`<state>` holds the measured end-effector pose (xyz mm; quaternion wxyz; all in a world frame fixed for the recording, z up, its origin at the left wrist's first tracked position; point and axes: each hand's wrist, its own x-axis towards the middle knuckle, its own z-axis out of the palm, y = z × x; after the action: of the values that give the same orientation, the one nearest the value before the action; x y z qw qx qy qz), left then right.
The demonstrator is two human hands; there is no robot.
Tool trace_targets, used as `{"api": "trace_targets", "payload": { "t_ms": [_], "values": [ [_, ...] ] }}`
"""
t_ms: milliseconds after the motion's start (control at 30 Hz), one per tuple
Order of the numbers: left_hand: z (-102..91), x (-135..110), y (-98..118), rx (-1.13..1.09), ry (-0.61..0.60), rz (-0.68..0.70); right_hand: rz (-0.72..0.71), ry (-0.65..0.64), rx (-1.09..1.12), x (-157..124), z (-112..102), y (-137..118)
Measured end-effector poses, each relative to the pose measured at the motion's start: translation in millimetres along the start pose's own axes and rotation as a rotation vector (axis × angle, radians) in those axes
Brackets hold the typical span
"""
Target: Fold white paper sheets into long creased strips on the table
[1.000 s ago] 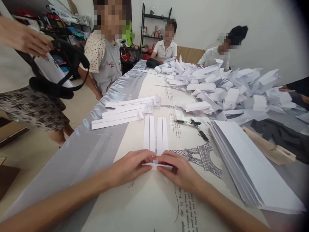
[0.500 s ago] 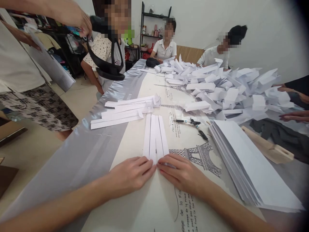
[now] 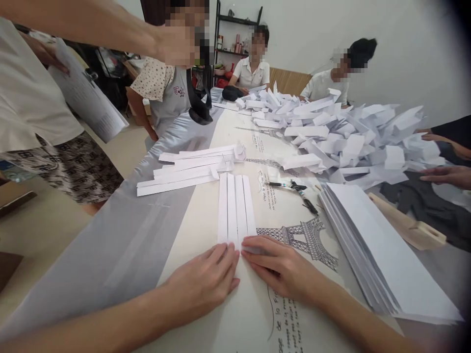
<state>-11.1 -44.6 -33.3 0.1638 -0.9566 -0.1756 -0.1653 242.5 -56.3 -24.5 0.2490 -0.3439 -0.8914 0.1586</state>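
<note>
A sheet of white paper [image 3: 231,206], folded into narrow lengthwise strips, lies flat in front of me on the table. My left hand [image 3: 208,274] is closed on its near left end, with the fingertips bunched together on the paper. At the near right end, my right hand [image 3: 281,262] pinches the paper between fingers and thumb. The near edge is partly hidden under my fingers. Just beyond, to the left, several folded paper strips [image 3: 184,169] lie side by side with raised ends.
A stack of white paper [image 3: 382,245] lies at the right, beside a wooden piece [image 3: 412,225]. Pens [image 3: 287,185] rest near the middle. A large heap of folded papers [image 3: 331,127] covers the far right. At the left, a person's arm [image 3: 110,34] reaches across holding a black strap-like object [image 3: 200,110].
My left hand has shifted slightly, its thumb now lower and apart from the right hand. The standing person's arm has moved right with the black object.
</note>
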Motion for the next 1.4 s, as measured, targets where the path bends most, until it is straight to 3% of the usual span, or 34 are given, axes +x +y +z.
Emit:
{"api": "trace_targets", "payload": {
  "t_ms": [233,400,600,833,967,1100,1233,1300,1400],
  "values": [
    [-0.2,-1,-6,-0.036,0.005,0.005,-0.022,-0.025,0.002,2,-2,-1],
    [0.0,1,-5,-0.019,0.005,0.015,0.039,0.004,0.020,-2,3,-6],
    [-4.4,4,-7,-0.005,0.002,0.061,0.086,-0.141,0.088,-4,-4,-10],
    [-1.7,5,-7,-0.089,0.001,0.005,0.183,-0.123,0.070,-10,-7,-6],
    [1.3,8,-23,-0.263,-0.040,-0.070,0.205,-0.128,0.084,-10,-5,-4],
    [3.3,10,-40,-0.610,-0.011,-0.235,0.193,0.004,0.121,-6,-1,-3],
    [4.0,9,-48,-0.688,-0.045,-0.416,0.217,0.106,0.104,-3,-1,1],
    [3.7,8,-49,-0.694,-0.070,-0.373,0.232,0.072,0.110,-3,-2,3],
    [0.5,7,-50,-0.553,-0.026,-0.141,0.186,0.043,0.174,-3,-2,5]
  ]
}}
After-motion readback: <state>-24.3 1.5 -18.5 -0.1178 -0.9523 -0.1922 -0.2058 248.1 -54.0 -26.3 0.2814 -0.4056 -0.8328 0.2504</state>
